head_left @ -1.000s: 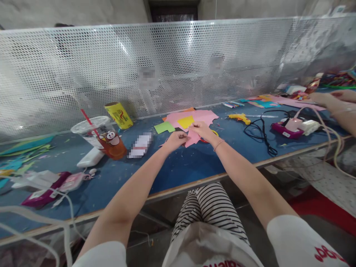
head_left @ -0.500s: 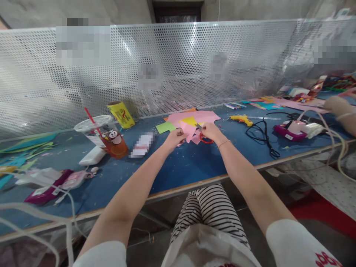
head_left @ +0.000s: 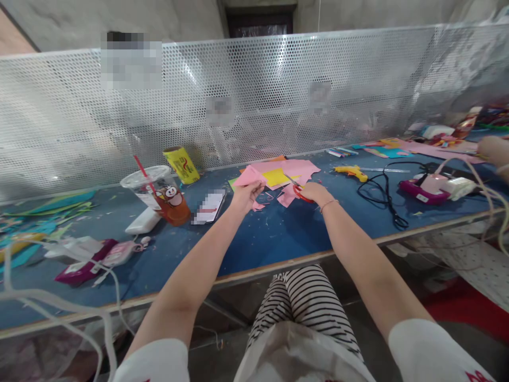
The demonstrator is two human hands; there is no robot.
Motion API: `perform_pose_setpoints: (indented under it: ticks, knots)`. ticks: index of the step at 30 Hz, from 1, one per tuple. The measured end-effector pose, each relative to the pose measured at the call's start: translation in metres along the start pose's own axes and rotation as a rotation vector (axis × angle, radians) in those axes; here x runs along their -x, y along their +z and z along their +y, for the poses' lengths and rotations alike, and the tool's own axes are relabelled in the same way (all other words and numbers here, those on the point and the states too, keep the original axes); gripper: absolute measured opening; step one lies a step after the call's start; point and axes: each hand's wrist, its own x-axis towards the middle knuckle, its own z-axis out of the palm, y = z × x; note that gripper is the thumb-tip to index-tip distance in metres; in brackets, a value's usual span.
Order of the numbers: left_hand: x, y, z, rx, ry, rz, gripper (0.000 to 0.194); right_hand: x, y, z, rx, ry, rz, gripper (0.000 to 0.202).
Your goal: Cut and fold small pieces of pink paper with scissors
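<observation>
Between its fingers my left hand (head_left: 247, 194) pinches a pink paper piece (head_left: 250, 175) over the blue table. My right hand (head_left: 313, 193) is closed on the red-handled scissors (head_left: 303, 195), whose blades point up and left over yellow paper (head_left: 274, 177). The held paper and the blades are apart. A larger pink sheet (head_left: 308, 168) lies beneath and behind the scissors, with small pink scraps (head_left: 286, 197) in front of it. Some green paper shows just behind my left hand.
A drink cup (head_left: 170, 204), a phone (head_left: 210, 207) and a yellow roll (head_left: 182, 165) stand or lie to the left. A yellow glue gun (head_left: 350, 172), black cable (head_left: 382, 193) and purple power strip (head_left: 423, 192) lie right. Another person's hand (head_left: 493, 147) shows at the right edge.
My left hand has lifted the pink piece and moved it left, away from the scissors. My right hand has shifted slightly right with the scissors. The view has shifted a little.
</observation>
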Motion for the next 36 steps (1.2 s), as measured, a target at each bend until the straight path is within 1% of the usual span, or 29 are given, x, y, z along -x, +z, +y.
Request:
perform_pose_setpoints:
  ticks: [2, 3, 4, 6, 7, 8, 9, 10, 14, 18, 26, 31, 36]
  knots:
    - [-0.003, -0.003, 0.002, 0.012, 0.064, 0.004, 0.014, 0.002, -0.004, -0.004, -0.088, -0.025, 0.05, 0.061]
    - [-0.005, -0.004, 0.002, 0.017, 0.101, 0.016, 0.014, 0.004, -0.006, -0.009, -0.151, -0.065, 0.074, 0.059]
    - [-0.007, -0.006, 0.003, 0.023, 0.14, 0.035, 0.012, 0.006, -0.006, -0.015, -0.235, -0.129, 0.089, 0.056]
    - [-0.011, -0.011, 0.005, 0.031, 0.219, 0.087, 0.01, 0.012, -0.003, -0.03, -0.457, -0.29, 0.07, 0.051]
    - [-0.013, -0.012, 0.006, 0.035, 0.249, 0.111, 0.009, 0.015, 0.0, -0.037, -0.559, -0.321, 0.07, 0.05]
    - [-0.014, -0.014, 0.007, 0.038, 0.267, 0.128, 0.01, 0.018, 0.004, -0.043, -0.647, -0.316, 0.081, 0.05]
    - [-0.015, -0.015, 0.008, 0.043, 0.279, 0.144, 0.01, 0.02, 0.008, -0.049, -0.708, -0.311, 0.099, 0.049]
    - [-0.016, -0.016, 0.009, 0.049, 0.289, 0.155, 0.011, 0.022, 0.011, -0.054, -0.739, -0.336, 0.103, 0.047]
    - [-0.015, -0.015, 0.013, 0.074, 0.307, 0.142, 0.013, 0.024, 0.016, -0.06, -0.764, -0.44, 0.126, 0.038]
    - [-0.012, -0.012, 0.012, 0.049, 0.301, 0.117, 0.014, 0.021, 0.012, -0.057, -0.812, -0.455, 0.125, 0.033]
    - [-0.006, -0.004, 0.011, -0.01, 0.321, 0.12, 0.021, 0.02, 0.014, -0.059, -0.803, -0.5, 0.026, 0.035]
    - [0.0, 0.003, 0.012, -0.014, 0.307, 0.121, 0.022, 0.022, 0.014, -0.058, -0.796, -0.541, 0.02, 0.038]
    - [0.002, 0.004, 0.013, -0.013, 0.296, 0.123, 0.022, 0.022, 0.014, -0.059, -0.775, -0.552, 0.015, 0.038]
